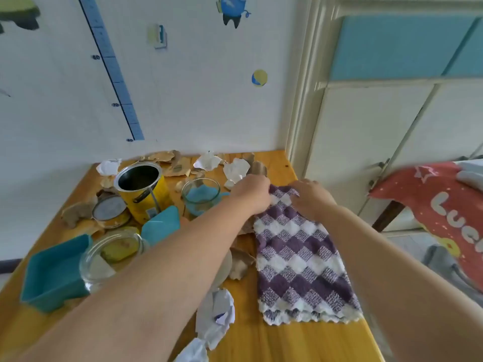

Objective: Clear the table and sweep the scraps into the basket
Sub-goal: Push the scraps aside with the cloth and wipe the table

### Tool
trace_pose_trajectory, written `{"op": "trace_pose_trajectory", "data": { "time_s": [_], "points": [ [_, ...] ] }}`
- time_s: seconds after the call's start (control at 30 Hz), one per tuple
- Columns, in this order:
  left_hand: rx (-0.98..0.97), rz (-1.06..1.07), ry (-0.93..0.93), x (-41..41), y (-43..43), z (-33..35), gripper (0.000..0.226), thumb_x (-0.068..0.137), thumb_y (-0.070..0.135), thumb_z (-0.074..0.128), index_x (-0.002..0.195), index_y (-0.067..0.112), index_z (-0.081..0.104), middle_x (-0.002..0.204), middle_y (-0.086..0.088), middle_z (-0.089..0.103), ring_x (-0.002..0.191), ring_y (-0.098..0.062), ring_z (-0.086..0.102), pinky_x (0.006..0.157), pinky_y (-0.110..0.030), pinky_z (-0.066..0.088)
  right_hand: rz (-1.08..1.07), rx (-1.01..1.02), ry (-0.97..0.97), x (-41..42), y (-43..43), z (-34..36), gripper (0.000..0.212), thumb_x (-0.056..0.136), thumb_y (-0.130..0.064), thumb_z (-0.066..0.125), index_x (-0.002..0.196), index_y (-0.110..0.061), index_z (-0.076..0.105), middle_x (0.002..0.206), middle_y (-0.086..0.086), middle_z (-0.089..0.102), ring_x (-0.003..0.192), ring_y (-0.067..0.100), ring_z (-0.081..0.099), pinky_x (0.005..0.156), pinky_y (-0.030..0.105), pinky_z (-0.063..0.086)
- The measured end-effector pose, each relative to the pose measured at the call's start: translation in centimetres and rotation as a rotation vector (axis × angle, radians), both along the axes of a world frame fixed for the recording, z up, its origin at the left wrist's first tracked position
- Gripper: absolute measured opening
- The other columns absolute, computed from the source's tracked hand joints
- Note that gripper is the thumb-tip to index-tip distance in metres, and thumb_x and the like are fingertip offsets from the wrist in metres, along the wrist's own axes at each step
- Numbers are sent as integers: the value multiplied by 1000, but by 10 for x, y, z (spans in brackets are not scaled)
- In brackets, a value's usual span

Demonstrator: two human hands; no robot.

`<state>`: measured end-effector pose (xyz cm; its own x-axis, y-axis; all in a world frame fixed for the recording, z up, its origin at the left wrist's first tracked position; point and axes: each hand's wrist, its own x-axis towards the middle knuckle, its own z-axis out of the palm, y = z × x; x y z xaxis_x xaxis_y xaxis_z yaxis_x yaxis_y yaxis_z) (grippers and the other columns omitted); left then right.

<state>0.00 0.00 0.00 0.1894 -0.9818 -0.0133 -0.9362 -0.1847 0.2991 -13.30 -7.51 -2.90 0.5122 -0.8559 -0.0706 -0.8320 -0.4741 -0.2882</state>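
A purple and white checked cloth [300,254] lies flat on the right side of the wooden table [261,340]. My left hand [252,193] and my right hand [311,198] both grip its far edge, fingers curled into the fabric. Torn brown and white paper scraps [209,162] lie along the back of the table. Crumpled white paper [215,317] sits near the front, beside my left forearm. No basket is in view.
On the left stand a yellow tin [142,190] with its lid [109,209] beside it, a glass cup [201,195], a glass jar [112,254] and two teal trays [55,275]. A wall runs behind the table; a red cloth [431,202] hangs at the right.
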Motion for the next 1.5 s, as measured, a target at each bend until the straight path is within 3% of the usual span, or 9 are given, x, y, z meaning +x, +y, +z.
{"op": "trace_pose_trajectory", "data": {
  "time_s": [0.2,0.43,0.57,0.63,0.77,0.9,1.07,1.23,1.5],
  "points": [
    [70,-66,-77,6,-31,-17,24,89,8,42,109,4,55,111,-14,54,102,-31,53,78,-37,45,26,44,114,6,-30,-1,47,89,-22,49,135,-24,43,142,4,41,129,28,35,103,45,39],
    [271,19,-192,6,-43,-20,42,88,16,44,128,4,45,142,-13,31,126,-33,32,97,-41,35,41,-30,225,17,-38,10,19,83,-18,55,100,-11,62,92,7,55,100,28,54,76,34,45],
    [255,81,-207,7,-38,-15,40,88,20,50,126,6,48,150,-16,21,131,-34,28,101,-42,33,60,-113,286,18,-29,13,16,88,-24,54,96,-12,62,96,7,45,110,26,42,91,41,39],
    [208,71,-198,5,-33,-13,36,88,17,51,122,4,50,147,-19,26,127,-35,33,98,-42,36,52,-99,188,13,-23,15,4,87,-19,54,87,-18,58,95,4,50,103,25,46,81,35,43],
    [93,49,-102,1,-18,-3,27,85,5,51,112,4,51,119,-14,52,98,-28,56,77,-35,48,22,-34,-21,-5,-11,29,24,78,1,45,70,-21,43,75,1,50,75,24,48,50,25,33],
    [-36,46,-12,-6,5,19,25,83,2,49,106,8,55,98,-10,60,88,-26,58,68,-33,48,63,-78,-116,-23,10,51,38,77,5,46,99,-23,57,87,1,57,80,24,55,58,26,41],
    [-118,-53,-85,-24,52,24,14,84,11,53,91,8,65,86,-4,60,80,-21,56,61,-29,43,100,-193,-62,-50,46,61,28,75,1,49,88,-17,67,88,3,64,87,25,58,68,32,46],
    [-174,-207,-214,-47,110,4,21,87,13,52,102,8,66,111,-9,59,110,-27,50,80,-33,41,175,-218,-93,-80,96,46,23,74,-1,55,91,-10,68,92,5,64,86,26,58,66,28,38],
    [-8,-307,-352,-69,159,-23,26,87,20,48,102,5,62,106,-8,53,107,-27,43,73,-32,31,320,-139,84,-103,148,4,23,72,-10,52,92,-10,63,97,4,60,95,25,57,73,34,49]
  ]
}}
